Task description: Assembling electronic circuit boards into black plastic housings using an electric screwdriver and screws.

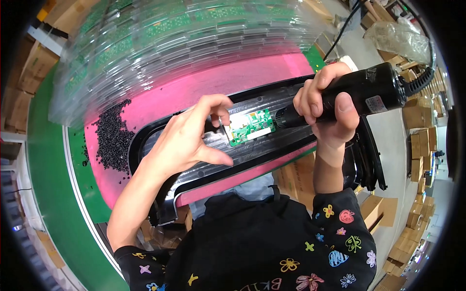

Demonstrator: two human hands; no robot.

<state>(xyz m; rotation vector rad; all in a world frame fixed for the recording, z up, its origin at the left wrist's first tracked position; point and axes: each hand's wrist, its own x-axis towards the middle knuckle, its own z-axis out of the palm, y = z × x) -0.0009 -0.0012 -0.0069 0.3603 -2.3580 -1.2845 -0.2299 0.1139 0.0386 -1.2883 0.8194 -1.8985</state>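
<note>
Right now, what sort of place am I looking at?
Probably an electronics assembly line in a factory: a green circuit board on a black housing, stacked clear trays of boards, an electric screwdriver, cardboard boxes around.

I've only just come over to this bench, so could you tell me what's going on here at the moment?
A person is working on a long black plastic housing that lies on a pink mat. The right hand grips a black electric screwdriver, its tip aimed at a small green circuit board seated in the housing. The left hand pinches at the board's left edge. A pile of small black screws lies on the mat, and stacked clear trays of more green boards sit behind.
</note>
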